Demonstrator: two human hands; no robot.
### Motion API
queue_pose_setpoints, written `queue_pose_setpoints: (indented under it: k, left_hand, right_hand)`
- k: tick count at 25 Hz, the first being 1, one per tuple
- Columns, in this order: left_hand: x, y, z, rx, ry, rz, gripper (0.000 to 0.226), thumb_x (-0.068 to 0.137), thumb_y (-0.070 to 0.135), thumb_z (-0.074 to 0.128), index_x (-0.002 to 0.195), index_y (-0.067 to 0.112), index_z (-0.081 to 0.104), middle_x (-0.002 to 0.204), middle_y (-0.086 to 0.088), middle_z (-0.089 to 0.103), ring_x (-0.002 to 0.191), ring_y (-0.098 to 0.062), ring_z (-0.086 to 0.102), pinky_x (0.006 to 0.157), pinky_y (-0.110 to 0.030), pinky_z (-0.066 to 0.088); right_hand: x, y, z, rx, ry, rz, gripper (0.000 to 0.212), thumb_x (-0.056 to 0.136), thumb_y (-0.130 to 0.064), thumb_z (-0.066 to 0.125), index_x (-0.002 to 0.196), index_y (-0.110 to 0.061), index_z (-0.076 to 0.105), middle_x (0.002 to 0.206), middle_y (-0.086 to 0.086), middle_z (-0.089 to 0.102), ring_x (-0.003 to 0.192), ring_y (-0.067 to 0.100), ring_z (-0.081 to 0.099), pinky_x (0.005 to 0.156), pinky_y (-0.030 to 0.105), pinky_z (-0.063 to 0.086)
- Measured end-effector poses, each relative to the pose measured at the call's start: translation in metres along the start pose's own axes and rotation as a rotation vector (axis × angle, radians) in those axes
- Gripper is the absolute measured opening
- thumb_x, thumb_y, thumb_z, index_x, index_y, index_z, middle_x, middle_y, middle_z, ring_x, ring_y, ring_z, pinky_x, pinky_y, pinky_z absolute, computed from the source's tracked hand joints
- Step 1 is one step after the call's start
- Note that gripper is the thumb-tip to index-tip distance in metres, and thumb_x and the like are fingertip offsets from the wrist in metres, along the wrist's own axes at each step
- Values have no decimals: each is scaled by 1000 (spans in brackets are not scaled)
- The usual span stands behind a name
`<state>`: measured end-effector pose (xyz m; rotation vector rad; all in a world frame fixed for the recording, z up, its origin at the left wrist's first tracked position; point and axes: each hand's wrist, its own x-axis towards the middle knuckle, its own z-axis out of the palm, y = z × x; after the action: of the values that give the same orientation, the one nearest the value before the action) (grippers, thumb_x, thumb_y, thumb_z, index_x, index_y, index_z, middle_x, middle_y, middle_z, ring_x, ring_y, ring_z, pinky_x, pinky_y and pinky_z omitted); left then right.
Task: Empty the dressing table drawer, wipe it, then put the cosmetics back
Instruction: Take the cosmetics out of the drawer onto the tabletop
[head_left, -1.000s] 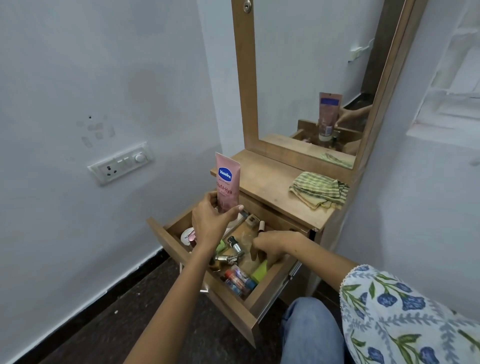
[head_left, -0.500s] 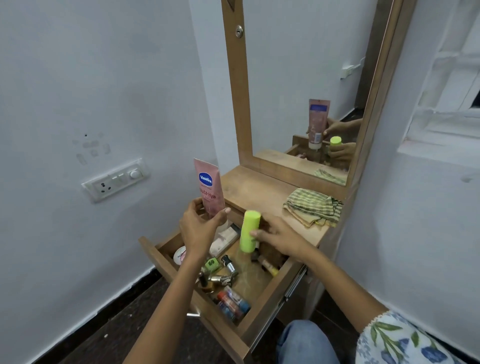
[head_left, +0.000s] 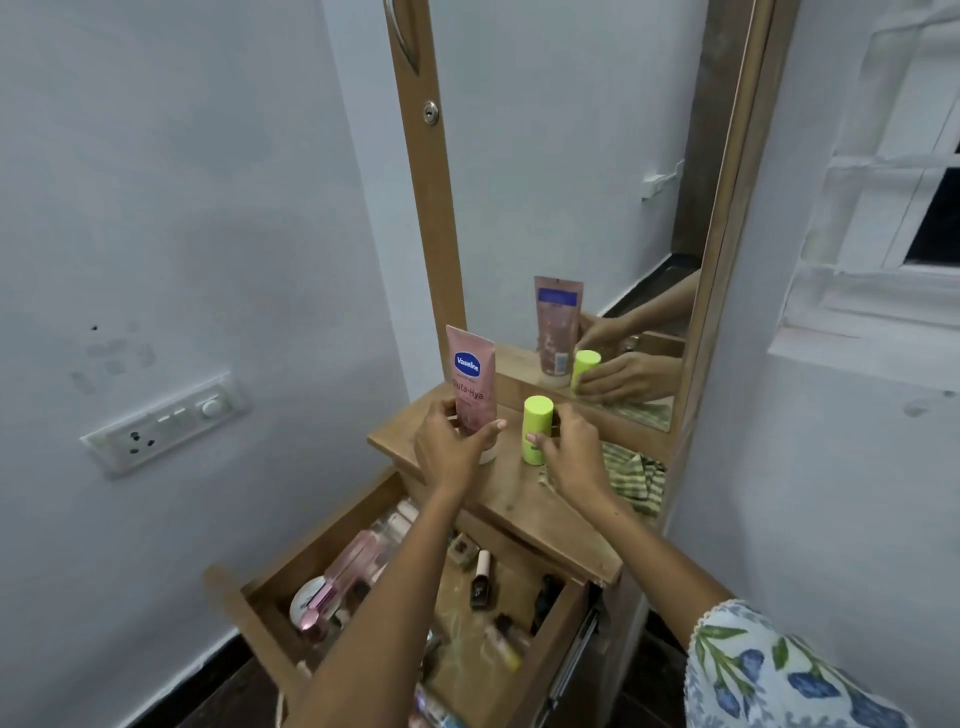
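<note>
- Head view: I see the left hand (head_left: 451, 448) gripping the lower part of a pink Vaseline tube (head_left: 471, 387), which stands cap-down on the dressing table top (head_left: 524, 499).
- I see the right hand (head_left: 570, 451) with fingers curled round a lime-green bottle (head_left: 536, 429), upright on the same top, just beside the tube.
- A striped green cloth (head_left: 635, 480) lies crumpled on the top to the right, partly behind my right wrist.
- Below, the drawer (head_left: 558, 621) stands pulled out, with small cosmetics scattered inside: a round compact (head_left: 306, 600), a pink pump bottle (head_left: 358, 564), a lipstick (head_left: 480, 571).
- Both hands, tube and bottle reflect in the mirror (head_left: 566, 171).
- A switch plate (head_left: 163, 423) sits on the left wall.
</note>
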<state>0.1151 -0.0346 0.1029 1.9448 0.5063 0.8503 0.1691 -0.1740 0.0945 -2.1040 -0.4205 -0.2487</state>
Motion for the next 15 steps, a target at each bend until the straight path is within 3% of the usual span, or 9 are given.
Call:
queue_pose_setpoints:
  k: [2,6,11,15]
  left_hand:
    - [8,1,13,-10,16,10,61,55,48,85,102,16,60,90,8,62,77,-9,60,70,-32,56]
    - [16,0,25,-42,32,21,61,57,42,86,104,15,59,91,11,59,76,-6,58,63,-18,48]
    - [23,-6,38,-78,37,13,50,63,33,85,101,14,58,93,8,63,81,-9,62,65,-15,47]
    - [26,-20,40,-116,7,10,33,70,18,81,96,10,61,95,-3,70,87,-14,67,76,-31,56]
  right_hand:
    - [4,1,3,-22,25,-7,31,82,-14,73,104,0,58,105,18,65,97,32,60,71,32,39]
    - [8,1,8,-85,44,-12,32,85,-19,70,110,-2,56,109,15,63,101,30,59,75,34,41]
    - [14,-4,12,-110,54,29,36,87,-20,68,116,-3,54,114,14,60,105,31,59,80,35,44]
    - [19,-7,17,-124,65,47,41,87,-20,68,121,-2,52,117,15,59,107,31,58,83,35,44]
